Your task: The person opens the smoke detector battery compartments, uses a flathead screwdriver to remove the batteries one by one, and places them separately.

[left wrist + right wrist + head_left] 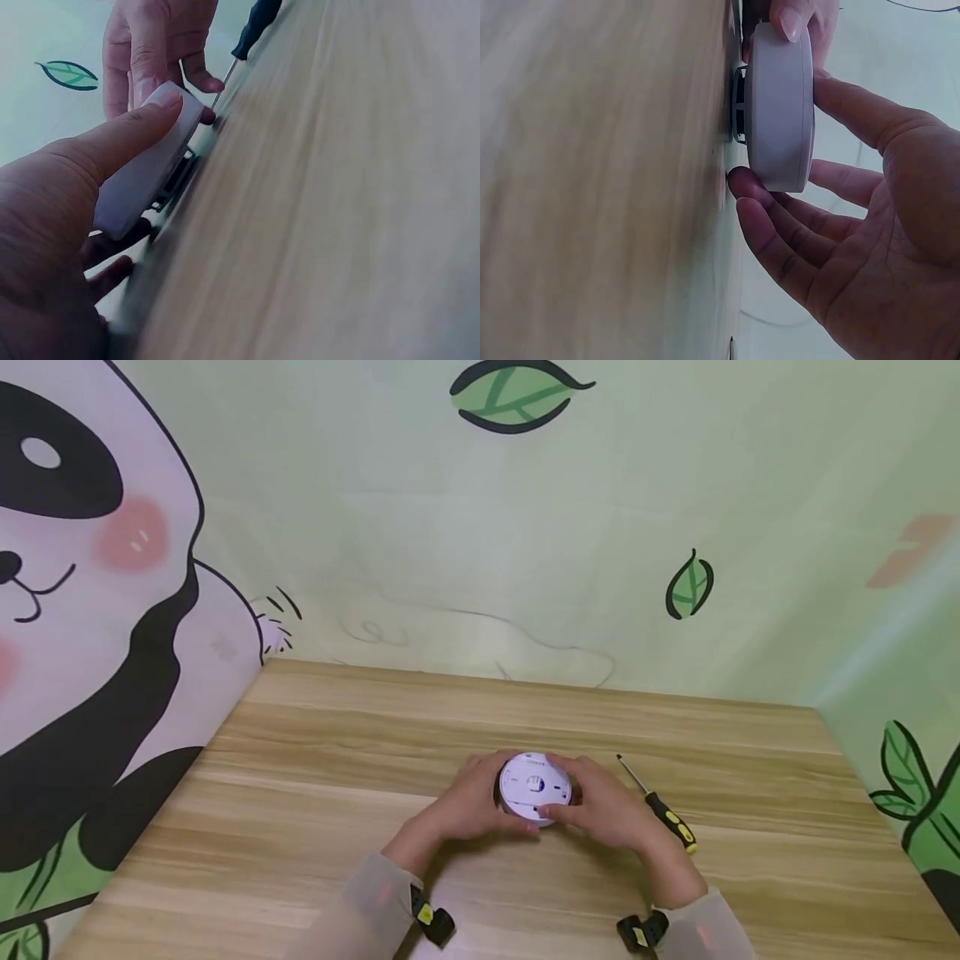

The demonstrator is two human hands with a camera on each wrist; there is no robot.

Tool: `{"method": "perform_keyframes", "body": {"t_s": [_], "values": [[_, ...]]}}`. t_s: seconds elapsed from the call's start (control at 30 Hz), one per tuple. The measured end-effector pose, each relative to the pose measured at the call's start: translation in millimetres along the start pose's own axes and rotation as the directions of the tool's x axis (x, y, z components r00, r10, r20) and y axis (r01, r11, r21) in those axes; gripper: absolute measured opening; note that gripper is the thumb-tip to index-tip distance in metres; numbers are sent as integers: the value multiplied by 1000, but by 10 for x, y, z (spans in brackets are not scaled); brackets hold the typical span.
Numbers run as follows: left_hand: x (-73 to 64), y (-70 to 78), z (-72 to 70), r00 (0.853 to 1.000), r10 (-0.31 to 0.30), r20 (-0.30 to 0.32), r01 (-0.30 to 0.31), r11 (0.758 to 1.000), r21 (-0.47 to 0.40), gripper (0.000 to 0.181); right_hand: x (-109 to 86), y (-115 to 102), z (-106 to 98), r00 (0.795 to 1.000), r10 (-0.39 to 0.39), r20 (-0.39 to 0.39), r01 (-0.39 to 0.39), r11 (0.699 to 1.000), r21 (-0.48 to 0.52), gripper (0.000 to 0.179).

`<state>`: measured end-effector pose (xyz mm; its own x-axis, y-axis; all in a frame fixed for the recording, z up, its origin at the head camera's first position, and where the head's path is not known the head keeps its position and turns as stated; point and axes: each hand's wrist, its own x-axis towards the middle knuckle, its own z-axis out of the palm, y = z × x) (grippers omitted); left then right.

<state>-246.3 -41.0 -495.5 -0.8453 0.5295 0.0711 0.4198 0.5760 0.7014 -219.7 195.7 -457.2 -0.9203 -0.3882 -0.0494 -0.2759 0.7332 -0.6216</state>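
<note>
One round white device [536, 785] is held between both hands over the middle of the bench [337, 752], label side up. The left hand [474, 800] is clamped on its left edge, thumb along the near rim and fingers round the far side. The right hand [609, 803] is clamped on the right edge, thumb across the near part of the labelled face. On the underside, a dark frame [740, 105] faces the bench; whether it touches the wood cannot be determined. A screwdriver [660, 810] lies on the bench beside the right forearm, tip toward the wall [375, 527], held by neither hand. The step in hand appears to be gripping and positioning the device. The next move probably calls for an even two-sided grip, the device kept level, and fingers clear of the dark frame.
</note>
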Motion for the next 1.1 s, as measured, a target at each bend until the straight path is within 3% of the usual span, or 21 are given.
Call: {"method": "perform_keyframes", "body": {"t_s": [0.23, 0.57, 0.77, 1.1], "values": [[0, 1, 69, 998, 27, -49, -24, 999, 47, 110, 8, -28, 9, 1000, 0, 0, 0, 1000, -21, 79], [-3, -7, 77, 999, -3, -37, 5, 999, 47, 116, -1, -79, 10, 1000, 3, 11, -3, 999, -32, 78], [6, -2, 76, 999, -6, -35, 6, 1000, -7, 113, -15, -93, -6, 1000, 10, 14, -10, 1000, -22, 78], [9, 11, 75, 998, 6, -57, -16, 985, -173, 106, -47, -106, -43, 999, -36, -9, 37, 998, 49, 77]]}}
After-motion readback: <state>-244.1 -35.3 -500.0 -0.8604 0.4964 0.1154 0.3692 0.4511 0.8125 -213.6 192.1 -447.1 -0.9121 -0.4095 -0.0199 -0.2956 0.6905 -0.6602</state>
